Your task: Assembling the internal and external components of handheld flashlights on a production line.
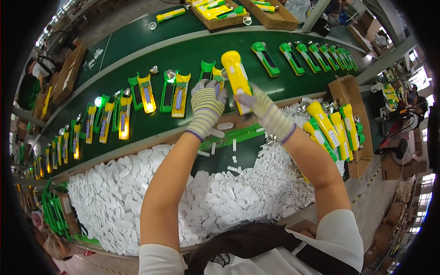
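1. My right grip [267, 109] grasps a yellow flashlight [237, 75] above the belt [183, 58]; left grip [207, 106]: I can't tell.
2. Cardboard box [348, 88] holds more flashlights [323, 123].
3. Bare belt skirts the far rim [183, 37].

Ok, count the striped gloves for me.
2: one on the left hand, one on the right hand, which holds a yellow device. Any farther off are too small to tell.

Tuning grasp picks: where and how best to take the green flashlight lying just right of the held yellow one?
Likely the handle near its end, from above and the near side, gripped across the long edges: it is narrow and its end points nearward, while the wider head lies farther off. The next flashlight rightward lies apart.
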Motion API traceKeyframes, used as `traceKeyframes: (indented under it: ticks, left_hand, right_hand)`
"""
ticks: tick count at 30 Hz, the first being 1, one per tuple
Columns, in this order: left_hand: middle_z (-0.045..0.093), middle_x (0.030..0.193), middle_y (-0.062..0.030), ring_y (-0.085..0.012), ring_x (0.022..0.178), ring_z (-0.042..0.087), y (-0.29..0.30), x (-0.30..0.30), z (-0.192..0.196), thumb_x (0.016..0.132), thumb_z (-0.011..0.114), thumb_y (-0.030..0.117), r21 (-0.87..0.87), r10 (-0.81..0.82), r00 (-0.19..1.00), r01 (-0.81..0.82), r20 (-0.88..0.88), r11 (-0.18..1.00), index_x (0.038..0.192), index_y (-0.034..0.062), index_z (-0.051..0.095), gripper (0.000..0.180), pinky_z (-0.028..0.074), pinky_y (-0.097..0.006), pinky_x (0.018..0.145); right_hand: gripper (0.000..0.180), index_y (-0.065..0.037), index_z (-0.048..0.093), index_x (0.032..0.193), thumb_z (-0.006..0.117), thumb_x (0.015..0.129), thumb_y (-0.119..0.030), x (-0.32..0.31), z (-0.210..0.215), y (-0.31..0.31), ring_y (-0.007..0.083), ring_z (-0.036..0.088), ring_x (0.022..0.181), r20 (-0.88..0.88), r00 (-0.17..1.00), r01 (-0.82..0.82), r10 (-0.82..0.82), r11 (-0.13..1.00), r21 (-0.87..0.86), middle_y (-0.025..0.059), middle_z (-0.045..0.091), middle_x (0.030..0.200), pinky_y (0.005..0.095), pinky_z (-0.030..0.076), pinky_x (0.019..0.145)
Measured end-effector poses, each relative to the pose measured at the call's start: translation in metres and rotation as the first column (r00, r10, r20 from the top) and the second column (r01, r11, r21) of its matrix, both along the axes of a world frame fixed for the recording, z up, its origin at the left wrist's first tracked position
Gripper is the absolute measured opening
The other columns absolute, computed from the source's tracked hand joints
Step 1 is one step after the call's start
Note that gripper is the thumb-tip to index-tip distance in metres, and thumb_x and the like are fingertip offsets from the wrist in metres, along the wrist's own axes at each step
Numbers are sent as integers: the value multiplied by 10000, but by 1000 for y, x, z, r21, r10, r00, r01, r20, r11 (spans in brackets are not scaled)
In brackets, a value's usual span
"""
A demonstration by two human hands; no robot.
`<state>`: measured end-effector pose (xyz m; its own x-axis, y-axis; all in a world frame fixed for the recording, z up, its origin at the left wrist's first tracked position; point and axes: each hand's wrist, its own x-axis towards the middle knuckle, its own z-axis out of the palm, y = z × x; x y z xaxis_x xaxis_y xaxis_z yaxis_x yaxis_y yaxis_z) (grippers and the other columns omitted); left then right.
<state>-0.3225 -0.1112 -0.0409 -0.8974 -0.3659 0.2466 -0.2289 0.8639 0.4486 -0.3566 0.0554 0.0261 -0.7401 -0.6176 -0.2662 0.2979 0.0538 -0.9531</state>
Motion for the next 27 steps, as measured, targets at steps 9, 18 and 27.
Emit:
traceKeyframes:
  ticks: [9,18,27]
  left_hand:
    - [376,1284,-203,-382,1175,387,11,-39,1,637,677,137,-45,145,986,-142,82,989,1340,83,331,785,329,-463,997]
    - [524,1080,-188,-241,897,543,47,120,58,801,617,198,456,-129,846,400,-517,795,1268,8,400,549,459,-340,780]
    - [534,1192,-136,-267,1124,508,126,278,45,865,519,467,367,66,945,187,-320,-911,1155,71,503,491,406,-440,971]
  right_hand:
    - [473,-223,445,1296,545,840,-303,-124,-57,-46,357,538,1008,-629,473,502,616,398,768,178,512,1121,469,468,803]
    - [353,-48,585,1026,480,908,-364,37,18,-4,57,560,693,-78,997,-20,2,972,-233,-17,605,857,232,461,604]
    - [489,-4,597,1062,553,860,-447,176,63,40,193,635,763,-370,810,-238,455,832,501,106,651,883,306,493,644]
